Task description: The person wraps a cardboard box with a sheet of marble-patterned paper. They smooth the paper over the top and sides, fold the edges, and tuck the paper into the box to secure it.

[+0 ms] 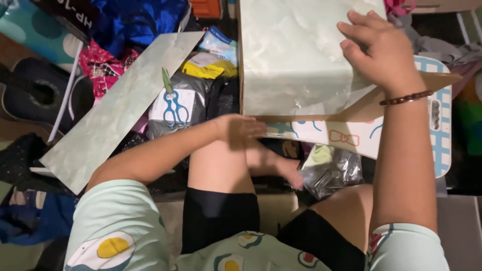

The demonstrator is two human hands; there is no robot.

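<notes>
A: What is being pressed by the right hand (pixel 384 52)?

B: A pale green marbled sheet (pixel 293 55) is being held flat under it. The fingers are being spread open along the sheet's right edge, palm down; nothing is being clamped.

A: And what is the sheet being laid over?

B: A brown cardboard panel (pixel 366 108) is being covered by it. Bare cardboard is being left showing along the lower edge and at the right corner, and beneath that a white patterned board (pixel 351 138) with a blue checked border is being used as a support.

A: Where is the left hand (pixel 241 128) being kept?

B: It is being rested at the sheet's lower left corner, fingers loosely extended and pointing right along the bottom edge. It is being kept open, touching the edge rather than gripping it.

A: Which way is the sheet lying from the two hands?

B: It is lying ahead of the left hand and under the right one, so the right hand is the nearer. Its bottom edge is running left to right.

A: Is anything else being kept near?

B: A long strip of the same marbled material (pixel 118 108) is lying diagonally at the left, and blue-handled scissors (pixel 173 103) are resting on a grey parcel (pixel 193 100) just beside it.
</notes>
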